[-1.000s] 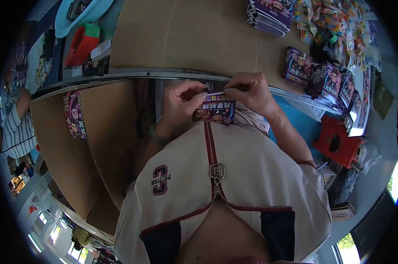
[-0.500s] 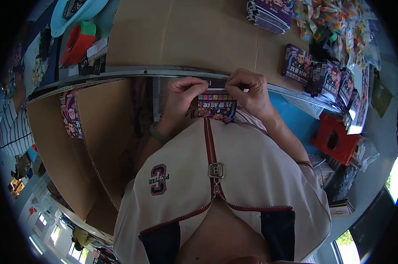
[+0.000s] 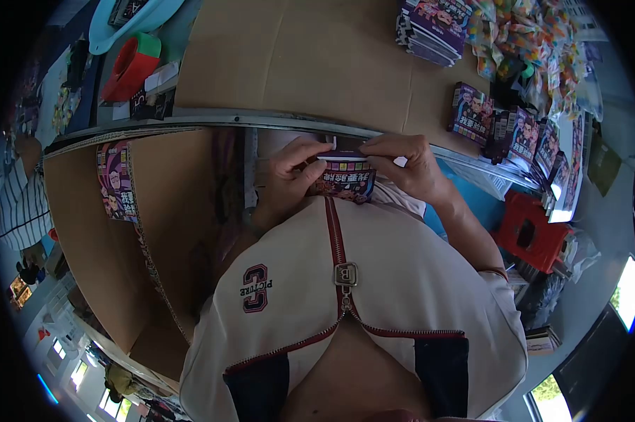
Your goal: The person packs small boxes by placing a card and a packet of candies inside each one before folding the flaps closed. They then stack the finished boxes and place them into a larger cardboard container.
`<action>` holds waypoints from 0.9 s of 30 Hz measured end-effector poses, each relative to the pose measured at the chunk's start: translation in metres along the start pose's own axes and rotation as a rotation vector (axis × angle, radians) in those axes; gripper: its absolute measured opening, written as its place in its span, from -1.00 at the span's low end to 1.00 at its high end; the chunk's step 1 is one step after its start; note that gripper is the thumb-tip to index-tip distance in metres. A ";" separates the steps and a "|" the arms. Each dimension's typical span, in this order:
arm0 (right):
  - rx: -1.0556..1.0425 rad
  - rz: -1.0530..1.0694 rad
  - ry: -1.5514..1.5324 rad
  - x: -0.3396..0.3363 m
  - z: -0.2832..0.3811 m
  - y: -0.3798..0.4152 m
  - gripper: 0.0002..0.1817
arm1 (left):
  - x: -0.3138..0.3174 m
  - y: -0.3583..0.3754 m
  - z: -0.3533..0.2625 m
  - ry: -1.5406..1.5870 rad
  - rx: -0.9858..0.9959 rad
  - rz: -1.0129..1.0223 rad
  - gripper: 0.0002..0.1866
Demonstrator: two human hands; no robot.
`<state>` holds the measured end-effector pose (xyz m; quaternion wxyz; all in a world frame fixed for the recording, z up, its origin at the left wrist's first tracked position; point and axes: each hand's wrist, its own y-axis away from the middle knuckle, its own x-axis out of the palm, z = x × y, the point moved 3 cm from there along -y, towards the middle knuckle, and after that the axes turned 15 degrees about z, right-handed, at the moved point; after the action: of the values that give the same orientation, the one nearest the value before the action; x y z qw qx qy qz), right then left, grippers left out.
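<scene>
Close to my chest, at the table's front edge, I hold a small purple printed card box [image 3: 344, 186] with both hands. Coloured squares and large white lettering cover the side facing up. My left hand [image 3: 294, 172] pinches its left end between thumb and curled fingers. With thumb and fingertips, my right hand [image 3: 405, 167] grips the upper right corner, along the flap edge. A pale strip shows beneath the dark flap between my hands. What lies inside the box is hidden.
A large open carton [image 3: 170, 246] stands at my left, with a printed box [image 3: 118, 181] at its wall. On the cardboard-covered table [image 3: 317, 63] are a stack of flat purple boxes [image 3: 433, 32], several made-up boxes [image 3: 472, 111], colourful small packets [image 3: 542, 63] and a red tape dispenser [image 3: 131, 67].
Both hands and the box have come slightly lower, nearer my chest. My right fingers have straightened along the flap edge, and the flap looks folded further over. The view has shifted slightly.
</scene>
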<state>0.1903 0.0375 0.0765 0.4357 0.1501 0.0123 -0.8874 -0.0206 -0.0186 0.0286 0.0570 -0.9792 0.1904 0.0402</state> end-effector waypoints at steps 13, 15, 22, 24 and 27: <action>0.040 -0.035 0.047 0.006 -0.004 -0.001 -0.90 | 0.004 -0.013 0.004 0.680 -0.350 0.041 -0.81; 0.017 0.017 0.048 0.002 -0.006 0.002 -0.83 | 0.009 -0.007 0.006 0.734 -0.401 0.051 -0.80; -0.161 0.000 0.698 0.004 0.019 -0.018 -0.49 | -0.016 -0.005 0.014 0.514 -0.211 -0.286 -0.75; -0.223 0.058 0.701 0.006 0.019 -0.035 -0.47 | -0.034 -0.013 0.008 0.625 -0.187 -0.426 -0.74; -0.323 0.051 0.656 0.000 0.009 -0.073 -0.44 | -0.060 -0.023 0.006 0.593 -0.037 -0.513 -0.66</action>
<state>0.1310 0.0818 0.0771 0.4487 0.3562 0.2877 -0.7675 -0.0674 0.0257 0.0305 -0.0100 -0.9651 -0.0530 -0.2564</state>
